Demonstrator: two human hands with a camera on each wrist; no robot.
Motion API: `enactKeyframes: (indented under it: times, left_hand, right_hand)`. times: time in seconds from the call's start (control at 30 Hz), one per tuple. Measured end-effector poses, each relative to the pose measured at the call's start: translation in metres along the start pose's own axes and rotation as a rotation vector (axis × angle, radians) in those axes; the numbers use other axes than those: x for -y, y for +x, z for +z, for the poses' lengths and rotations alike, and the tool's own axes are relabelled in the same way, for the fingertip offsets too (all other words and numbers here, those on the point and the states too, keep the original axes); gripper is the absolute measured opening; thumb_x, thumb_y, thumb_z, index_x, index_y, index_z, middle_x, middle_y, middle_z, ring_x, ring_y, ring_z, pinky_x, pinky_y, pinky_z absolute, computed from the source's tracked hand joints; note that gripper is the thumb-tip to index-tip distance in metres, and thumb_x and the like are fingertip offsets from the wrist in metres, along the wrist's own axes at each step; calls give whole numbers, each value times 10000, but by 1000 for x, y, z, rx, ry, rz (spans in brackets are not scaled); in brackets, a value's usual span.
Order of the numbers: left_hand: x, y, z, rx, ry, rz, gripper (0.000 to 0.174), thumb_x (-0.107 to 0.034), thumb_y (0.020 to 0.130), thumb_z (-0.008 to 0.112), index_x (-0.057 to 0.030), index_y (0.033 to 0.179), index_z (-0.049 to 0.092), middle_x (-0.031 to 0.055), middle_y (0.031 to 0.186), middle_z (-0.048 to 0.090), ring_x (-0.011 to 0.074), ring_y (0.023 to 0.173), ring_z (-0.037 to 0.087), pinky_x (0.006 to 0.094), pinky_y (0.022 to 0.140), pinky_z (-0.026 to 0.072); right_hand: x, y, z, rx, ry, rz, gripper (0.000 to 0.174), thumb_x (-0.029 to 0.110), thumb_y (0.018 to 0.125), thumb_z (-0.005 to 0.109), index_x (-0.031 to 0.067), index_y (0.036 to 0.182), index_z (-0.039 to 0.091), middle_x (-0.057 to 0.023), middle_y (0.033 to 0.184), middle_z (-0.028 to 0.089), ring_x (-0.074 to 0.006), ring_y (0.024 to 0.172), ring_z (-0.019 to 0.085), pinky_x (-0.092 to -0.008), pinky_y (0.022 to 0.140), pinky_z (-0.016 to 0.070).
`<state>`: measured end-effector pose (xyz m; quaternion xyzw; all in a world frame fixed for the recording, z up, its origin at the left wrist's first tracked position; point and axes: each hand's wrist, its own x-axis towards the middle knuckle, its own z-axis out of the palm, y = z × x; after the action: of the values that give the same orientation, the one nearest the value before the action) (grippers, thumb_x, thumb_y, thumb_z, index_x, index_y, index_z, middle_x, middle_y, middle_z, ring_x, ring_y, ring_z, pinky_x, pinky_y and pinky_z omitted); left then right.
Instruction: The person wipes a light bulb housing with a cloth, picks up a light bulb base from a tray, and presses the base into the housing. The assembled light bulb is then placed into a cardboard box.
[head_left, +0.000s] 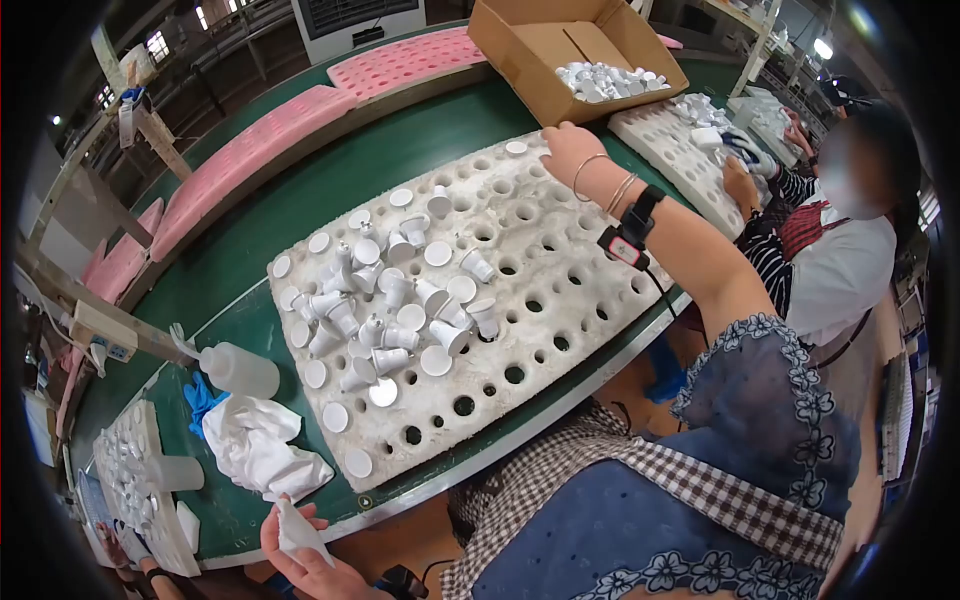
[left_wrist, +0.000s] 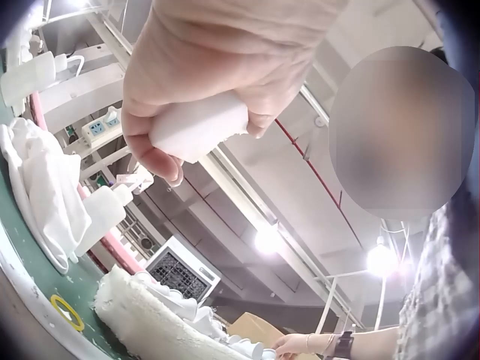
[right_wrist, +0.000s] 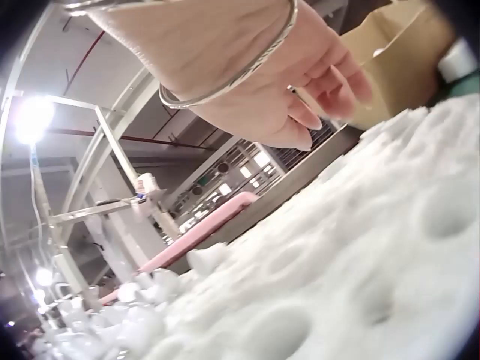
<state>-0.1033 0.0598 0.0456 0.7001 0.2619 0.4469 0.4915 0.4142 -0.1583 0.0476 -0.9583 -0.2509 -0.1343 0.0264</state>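
My left hand (head_left: 310, 555) grips a small white sponge (left_wrist: 201, 126), fingers and thumb curled round it, at the table's near edge. In the right wrist view my right hand (right_wrist: 300, 86) hangs loosely bent with nothing between the fingers. The head view has it over the far corner of a white foam board (head_left: 560, 215), close to the cardboard box (head_left: 520, 70). A single white cap (head_left: 516, 148) sits near that corner. Many white cup-shaped caps (head_left: 395, 290) crowd the board's left half, some in its holes, others lying loose on their sides.
White caps (head_left: 610, 80) lie inside the box. A white cloth (head_left: 255, 445), a blue glove (head_left: 203, 402) and a plastic bottle (head_left: 240, 370) are at left on the green table (head_left: 220, 290). Pink perforated foam strips (head_left: 250, 165) line the back. Another person (head_left: 830, 240) works at right.
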Motion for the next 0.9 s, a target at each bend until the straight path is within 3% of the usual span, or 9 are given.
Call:
enactKeyframes:
  times: [0.1, 0.17, 0.23, 0.33, 0.4, 0.53, 0.7, 0.8, 0.9]
  left_hand:
    - [2, -4, 1, 39, -29, -41, 583, -444, 940, 561, 31, 1263, 465, 211, 1135, 593, 275, 921, 612, 349, 788, 504]
    - [5, -6, 2, 37, -42, -74, 582, -441, 938, 567, 29, 1266, 465, 211, 1134, 595, 276, 931, 611, 350, 802, 500]
    - [7, -9, 3, 20, 4, -115, 597, -452, 939, 559, 16, 1294, 456, 214, 1149, 594, 287, 960, 606, 357, 811, 500]
    - [26, -7, 1, 36, -57, -155, 473, -335, 985, 455, -15, 1332, 431, 148, 1220, 575, 179, 937, 579, 287, 769, 447]
    - [29, -7, 5, 47, -44, -148, 475, -331, 986, 442, -1, 1327, 421, 168, 1214, 574, 181, 936, 580, 284, 767, 453]
    - [21, -7, 18, 74, -80, -174, 465, -316, 982, 437, 9, 1314, 416, 180, 1194, 578, 184, 930, 579, 280, 761, 458]
    - [31, -13, 20, 115, -191, -207, 450, -297, 969, 467, 13, 1293, 426, 158, 1148, 575, 186, 931, 580, 289, 764, 461]
    - [24, -16, 28, 152, -260, -252, 404, -203, 940, 540, 11, 1270, 449, 131, 1107, 573, 184, 941, 588, 296, 758, 478]
    - [24, -19, 37, 109, -238, -303, 369, -120, 932, 564, 19, 1265, 488, 119, 1129, 582, 177, 963, 594, 286, 765, 487]
  right_hand:
    - [-32, 14, 11, -74, -122, 151, 294, 256, 827, 616, 18, 984, 689, -167, 982, 689, -299, 962, 656, -403, 866, 520]
    - [-43, 20, 13, 360, -142, 211, 439, 382, 837, 635, -14, 1026, 656, -204, 1011, 665, -326, 961, 640, -410, 856, 505]
    - [-54, 17, 34, 385, -87, 204, 511, 442, 829, 631, -13, 1061, 656, -216, 1035, 660, -332, 974, 640, -422, 855, 504]
    - [-61, 6, 43, 281, -72, 184, 530, 460, 801, 665, 6, 1074, 658, -208, 1045, 656, -331, 968, 639, -422, 857, 500]
    - [-71, -1, 49, -28, 81, 136, 456, 451, 782, 677, 79, 1044, 698, -171, 998, 687, -312, 923, 663, -412, 838, 526]
    - [-69, -2, 42, -58, 165, 186, 482, 434, 747, 720, 94, 1085, 678, -162, 1014, 681, -288, 936, 657, -373, 846, 518]
    - [-69, 4, 44, 83, 499, 298, 468, 355, 729, 753, 77, 1092, 653, -138, 1022, 673, -264, 938, 653, -328, 831, 510]
    - [-69, 5, 48, -315, 814, 161, 437, 281, 760, 740, 15, 1064, 574, -130, 944, 679, -202, 836, 666, -282, 771, 516]
    - [-21, -32, -4, -40, 1462, 8, 354, 196, 822, 702, 49, 1081, 512, -59, 868, 630, -128, 754, 631, -258, 697, 517]
